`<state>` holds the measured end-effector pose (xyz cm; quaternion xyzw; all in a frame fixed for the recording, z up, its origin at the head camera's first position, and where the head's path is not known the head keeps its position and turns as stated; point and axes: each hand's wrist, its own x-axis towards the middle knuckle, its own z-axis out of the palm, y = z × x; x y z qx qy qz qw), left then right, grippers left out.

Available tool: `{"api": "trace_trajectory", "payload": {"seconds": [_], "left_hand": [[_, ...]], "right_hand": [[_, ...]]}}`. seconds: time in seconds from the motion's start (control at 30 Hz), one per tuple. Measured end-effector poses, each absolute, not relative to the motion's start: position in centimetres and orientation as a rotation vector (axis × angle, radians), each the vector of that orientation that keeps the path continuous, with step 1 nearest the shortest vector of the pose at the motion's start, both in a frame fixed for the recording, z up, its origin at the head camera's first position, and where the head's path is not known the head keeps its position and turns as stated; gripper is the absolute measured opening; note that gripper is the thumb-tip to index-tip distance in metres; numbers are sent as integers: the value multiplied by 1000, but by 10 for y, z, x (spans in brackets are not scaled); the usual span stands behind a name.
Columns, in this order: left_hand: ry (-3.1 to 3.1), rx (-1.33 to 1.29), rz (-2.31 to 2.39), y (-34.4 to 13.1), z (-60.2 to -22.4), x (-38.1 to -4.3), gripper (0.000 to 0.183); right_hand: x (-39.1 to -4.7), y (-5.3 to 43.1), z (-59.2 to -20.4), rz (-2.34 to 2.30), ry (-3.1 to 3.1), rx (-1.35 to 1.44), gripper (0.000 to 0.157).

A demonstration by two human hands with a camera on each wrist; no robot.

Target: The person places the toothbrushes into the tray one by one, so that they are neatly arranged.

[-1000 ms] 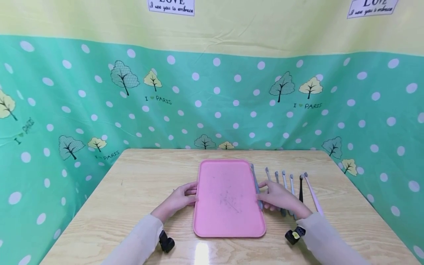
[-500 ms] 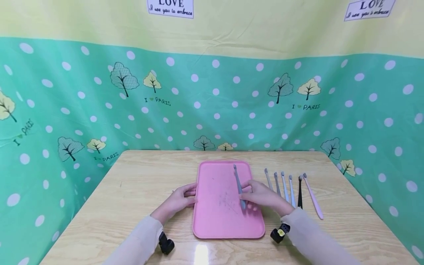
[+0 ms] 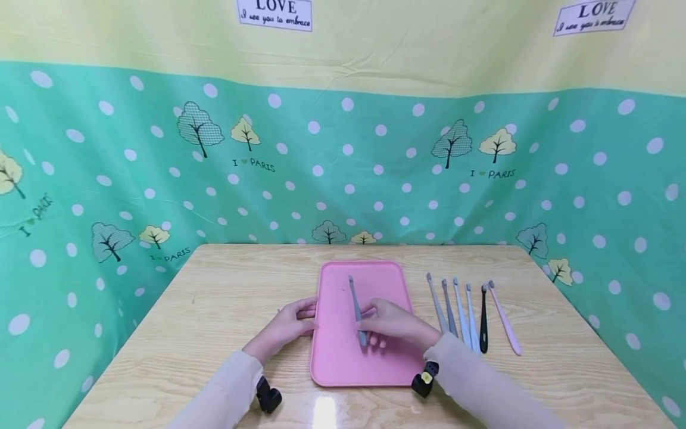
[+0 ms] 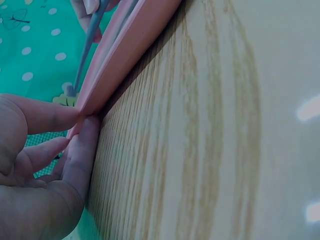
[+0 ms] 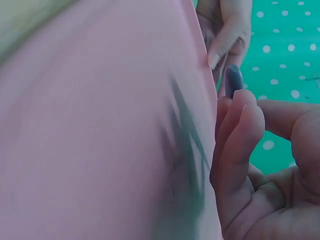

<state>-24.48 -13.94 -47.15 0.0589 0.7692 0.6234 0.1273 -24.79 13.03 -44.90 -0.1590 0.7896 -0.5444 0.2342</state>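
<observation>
Pink tray [image 3: 340,360], near right corner hidden

Tray [image 3: 343,364], six toothbrushes [image 3: 484,325] on table [image 3: 243,271]

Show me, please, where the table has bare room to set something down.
Bare: the table left of the left hand; also right of the pink toothbrush. Crowded: between the pink tray and that toothbrush, where five more toothbrushes lie.

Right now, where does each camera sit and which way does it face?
Head: worn on the head, facing forward and down at the tray, table and cloth; left hand, right hand and sleeves show.
Left wrist: worn there, facing along the tray's edge; left hand close, right hand's fingers at the top.
Right wrist: worn there, facing across the tray; right hand close, left hand beyond.
Shared: both wrist views show the held brush and cloth.
</observation>
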Motion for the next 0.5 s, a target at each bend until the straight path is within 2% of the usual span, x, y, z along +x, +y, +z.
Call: {"api": "trace_trajectory", "payload": {"seconds": [0.5], "left_hand": [[2217,172,1819,-139,-470,-245,63]], "right_hand": [[-251,94,-451,-1493,2089,-426,40]]}}
